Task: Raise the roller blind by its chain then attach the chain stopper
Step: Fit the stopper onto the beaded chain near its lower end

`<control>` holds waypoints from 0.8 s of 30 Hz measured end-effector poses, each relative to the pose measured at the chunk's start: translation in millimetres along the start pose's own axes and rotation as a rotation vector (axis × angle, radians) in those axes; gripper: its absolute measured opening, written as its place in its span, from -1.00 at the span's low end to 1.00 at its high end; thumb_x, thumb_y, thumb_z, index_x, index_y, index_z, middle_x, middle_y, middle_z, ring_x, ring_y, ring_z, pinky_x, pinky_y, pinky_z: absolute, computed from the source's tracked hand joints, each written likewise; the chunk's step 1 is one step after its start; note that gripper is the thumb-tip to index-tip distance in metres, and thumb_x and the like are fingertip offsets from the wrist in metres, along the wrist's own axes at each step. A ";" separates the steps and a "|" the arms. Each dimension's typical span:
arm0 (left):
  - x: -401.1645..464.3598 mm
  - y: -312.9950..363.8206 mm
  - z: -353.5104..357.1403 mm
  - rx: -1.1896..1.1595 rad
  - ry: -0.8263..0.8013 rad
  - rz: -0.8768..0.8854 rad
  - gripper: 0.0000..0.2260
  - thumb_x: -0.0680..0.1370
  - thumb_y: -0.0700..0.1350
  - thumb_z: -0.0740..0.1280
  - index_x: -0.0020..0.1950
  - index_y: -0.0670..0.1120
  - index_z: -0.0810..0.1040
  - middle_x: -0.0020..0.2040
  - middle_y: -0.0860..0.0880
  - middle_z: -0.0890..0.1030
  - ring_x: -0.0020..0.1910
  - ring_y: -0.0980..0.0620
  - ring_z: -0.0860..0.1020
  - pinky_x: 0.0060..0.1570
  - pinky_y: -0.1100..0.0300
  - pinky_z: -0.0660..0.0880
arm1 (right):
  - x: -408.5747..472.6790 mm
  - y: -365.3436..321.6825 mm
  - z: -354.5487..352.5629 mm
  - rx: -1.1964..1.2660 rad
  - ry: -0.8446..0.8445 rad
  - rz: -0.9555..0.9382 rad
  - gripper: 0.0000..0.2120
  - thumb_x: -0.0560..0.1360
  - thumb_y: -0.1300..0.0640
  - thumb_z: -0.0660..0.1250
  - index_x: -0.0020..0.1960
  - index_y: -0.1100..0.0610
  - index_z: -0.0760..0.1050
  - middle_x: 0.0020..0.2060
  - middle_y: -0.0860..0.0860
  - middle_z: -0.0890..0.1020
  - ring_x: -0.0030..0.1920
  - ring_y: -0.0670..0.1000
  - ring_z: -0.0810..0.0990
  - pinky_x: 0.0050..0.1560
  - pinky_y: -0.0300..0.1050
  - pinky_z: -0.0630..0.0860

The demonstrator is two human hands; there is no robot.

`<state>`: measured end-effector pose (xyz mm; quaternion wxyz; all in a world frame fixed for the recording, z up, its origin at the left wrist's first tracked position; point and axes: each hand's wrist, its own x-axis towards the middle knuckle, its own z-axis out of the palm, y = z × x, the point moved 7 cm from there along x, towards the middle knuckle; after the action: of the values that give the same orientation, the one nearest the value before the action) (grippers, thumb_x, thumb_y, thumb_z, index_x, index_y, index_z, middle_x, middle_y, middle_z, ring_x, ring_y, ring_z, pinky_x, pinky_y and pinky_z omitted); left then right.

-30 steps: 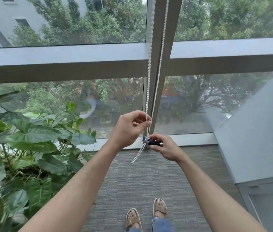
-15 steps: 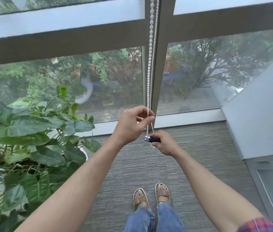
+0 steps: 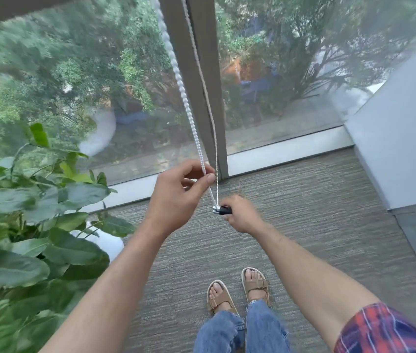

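Note:
A white beaded chain [image 3: 186,98] hangs in two strands in front of the grey window post [image 3: 196,80]. My left hand [image 3: 179,194] pinches the nearer strand between thumb and forefinger. Just below and to the right, my right hand [image 3: 242,215] grips a small black and silver chain stopper [image 3: 221,210], which sits at the bottom of the chain loop. The two strands meet at the stopper. The roller blind itself is out of view above the frame.
A large leafy plant [image 3: 31,225] in a white pot [image 3: 107,243] fills the left side, close to my left arm. A grey wall or cabinet [image 3: 400,138] stands on the right. My sandalled feet [image 3: 237,291] rest on grey carpet below.
The camera has tilted downward, so the window crossbar has left the top of the view. Both hands stay on the chain and stopper, and the loose loop end now lies drawn up at the stopper.

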<state>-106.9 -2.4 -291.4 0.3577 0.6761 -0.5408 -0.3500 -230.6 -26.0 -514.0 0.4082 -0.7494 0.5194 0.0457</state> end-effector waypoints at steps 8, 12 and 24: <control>14.4 -48.9 24.6 -0.038 0.027 0.023 -0.85 0.49 -0.14 0.45 -0.12 0.13 0.62 -0.21 0.25 0.67 -0.19 0.18 0.63 -0.08 0.28 0.55 | 58.6 68.6 62.4 0.240 0.013 0.156 -0.72 0.46 0.28 0.44 0.10 0.11 0.45 0.12 0.04 0.58 0.07 0.02 0.53 0.19 -0.04 0.51; 26.0 -75.2 33.9 -0.019 0.035 0.013 -0.86 0.49 -0.15 0.45 -0.10 0.11 0.63 -0.21 0.20 0.68 -0.22 0.21 0.62 -0.11 0.30 0.49 | 87.6 96.4 87.7 0.294 0.019 0.191 -0.69 0.44 0.27 0.47 0.07 0.07 0.42 0.11 0.06 0.57 0.06 0.03 0.55 0.10 -0.10 0.54; 33.8 -100.0 59.9 0.024 0.038 0.128 -0.90 0.48 -0.18 0.45 -0.08 0.01 0.65 -0.12 0.12 0.70 -0.13 0.17 0.65 -0.09 0.34 0.51 | 145.9 147.7 145.2 0.309 0.071 0.251 -0.64 0.48 0.32 0.39 0.19 0.08 0.37 0.07 0.08 0.59 0.01 0.05 0.58 0.07 -0.10 0.58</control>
<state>-104.6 -26.0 -410.5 0.3815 0.6508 -0.5801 -0.3071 -232.9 -57.2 -765.4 0.4909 -0.6082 0.6236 -0.0102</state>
